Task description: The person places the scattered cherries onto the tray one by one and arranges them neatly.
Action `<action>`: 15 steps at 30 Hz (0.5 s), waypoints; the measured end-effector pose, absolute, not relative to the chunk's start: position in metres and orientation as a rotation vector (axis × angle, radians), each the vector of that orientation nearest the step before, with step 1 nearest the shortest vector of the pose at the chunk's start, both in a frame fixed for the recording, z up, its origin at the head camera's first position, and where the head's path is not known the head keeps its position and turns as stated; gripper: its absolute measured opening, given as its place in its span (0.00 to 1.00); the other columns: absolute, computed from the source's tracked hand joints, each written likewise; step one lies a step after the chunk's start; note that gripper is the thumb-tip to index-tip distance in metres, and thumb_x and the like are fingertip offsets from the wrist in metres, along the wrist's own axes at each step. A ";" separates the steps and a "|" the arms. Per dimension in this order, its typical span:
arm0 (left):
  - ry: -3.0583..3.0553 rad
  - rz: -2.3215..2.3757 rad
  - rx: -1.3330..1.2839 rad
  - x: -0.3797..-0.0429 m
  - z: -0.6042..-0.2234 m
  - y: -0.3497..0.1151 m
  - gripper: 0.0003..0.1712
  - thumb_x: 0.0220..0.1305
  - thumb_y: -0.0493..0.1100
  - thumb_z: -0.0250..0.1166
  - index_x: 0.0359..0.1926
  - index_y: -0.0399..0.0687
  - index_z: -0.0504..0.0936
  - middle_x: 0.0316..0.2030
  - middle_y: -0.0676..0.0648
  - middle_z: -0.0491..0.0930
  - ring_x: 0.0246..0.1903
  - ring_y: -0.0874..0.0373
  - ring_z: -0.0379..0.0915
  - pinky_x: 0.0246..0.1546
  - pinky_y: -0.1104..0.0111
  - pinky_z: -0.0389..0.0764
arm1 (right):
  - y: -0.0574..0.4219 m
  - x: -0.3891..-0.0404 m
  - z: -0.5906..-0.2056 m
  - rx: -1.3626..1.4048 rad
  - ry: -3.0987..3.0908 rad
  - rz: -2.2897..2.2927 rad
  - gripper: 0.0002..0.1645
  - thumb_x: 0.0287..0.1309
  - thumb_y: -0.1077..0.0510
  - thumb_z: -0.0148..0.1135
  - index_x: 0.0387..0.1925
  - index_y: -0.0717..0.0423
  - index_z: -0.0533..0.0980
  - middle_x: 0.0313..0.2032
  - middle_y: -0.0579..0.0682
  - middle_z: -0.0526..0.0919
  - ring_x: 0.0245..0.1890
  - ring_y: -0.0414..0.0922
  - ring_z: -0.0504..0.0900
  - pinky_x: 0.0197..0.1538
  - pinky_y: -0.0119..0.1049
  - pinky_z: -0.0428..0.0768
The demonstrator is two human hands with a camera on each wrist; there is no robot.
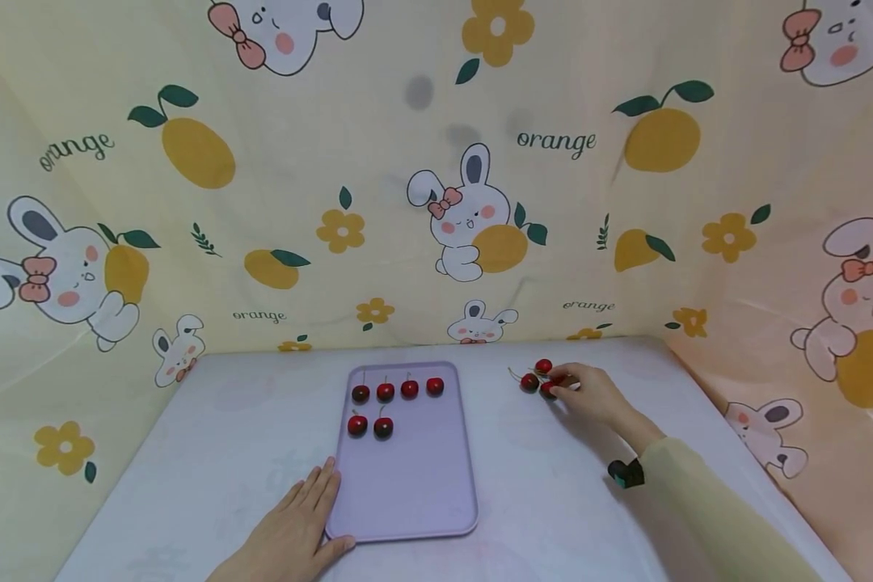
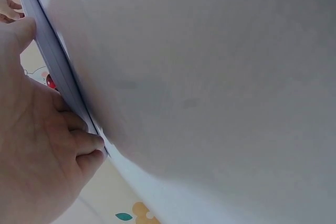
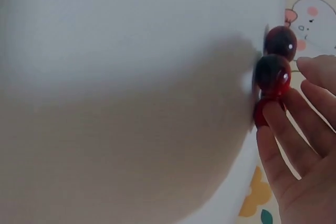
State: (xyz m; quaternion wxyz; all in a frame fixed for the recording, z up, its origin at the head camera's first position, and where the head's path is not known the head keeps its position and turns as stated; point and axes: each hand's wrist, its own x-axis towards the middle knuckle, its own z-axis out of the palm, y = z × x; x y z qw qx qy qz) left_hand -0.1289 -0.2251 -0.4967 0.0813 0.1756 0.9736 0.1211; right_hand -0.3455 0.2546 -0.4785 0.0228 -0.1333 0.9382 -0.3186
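My left hand (image 1: pixel 287 521) rests at the near left corner of a lilac tray (image 1: pixel 407 489), straight fingers along its left side and thumb at its near edge. Several dark red cherries stand on the tray in two rows, among them a cherry (image 1: pixel 383 428) ending the nearer row. Right of the tray, my right hand (image 1: pixel 589 396) reaches to three loose cherries and touches the nearest cherry (image 1: pixel 548 390). In the right wrist view, fingertips meet the lowest cherry (image 3: pixel 269 113), while the thumb stays apart from the middle cherry (image 3: pixel 273 74).
The tray and loose cherries lie on a white tabletop (image 1: pixel 247 436). A patterned cloth (image 1: pixel 378 162) with rabbits and oranges hangs behind and around the sides. A dark band (image 1: pixel 626 473) shows at my right wrist, by the sleeve (image 1: pixel 698 501).
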 end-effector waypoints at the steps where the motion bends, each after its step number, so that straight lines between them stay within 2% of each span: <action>1: 2.908 0.362 0.523 -0.129 -0.497 -0.225 0.57 0.70 0.74 0.55 0.76 0.28 0.61 0.79 0.31 0.54 0.76 0.33 0.54 0.73 0.40 0.60 | 0.255 -0.346 -0.480 -0.425 2.903 -0.982 0.21 0.68 0.58 0.66 0.60 0.58 0.80 0.48 0.54 0.86 0.52 0.55 0.82 0.54 0.53 0.81; 7: 2.911 0.354 0.531 -0.130 -0.497 -0.225 0.57 0.70 0.74 0.55 0.76 0.28 0.62 0.79 0.31 0.55 0.76 0.33 0.55 0.73 0.39 0.61 | 0.255 -0.351 -0.488 -0.499 2.899 -0.978 0.20 0.65 0.61 0.68 0.58 0.61 0.81 0.46 0.54 0.87 0.45 0.50 0.83 0.47 0.44 0.81; 15: 2.928 0.357 0.544 -0.129 -0.496 -0.225 0.56 0.70 0.73 0.56 0.75 0.27 0.62 0.78 0.30 0.56 0.76 0.33 0.56 0.72 0.39 0.62 | 0.254 -0.353 -0.492 -0.505 2.894 -0.956 0.18 0.64 0.64 0.69 0.55 0.59 0.82 0.49 0.56 0.85 0.41 0.47 0.81 0.42 0.39 0.82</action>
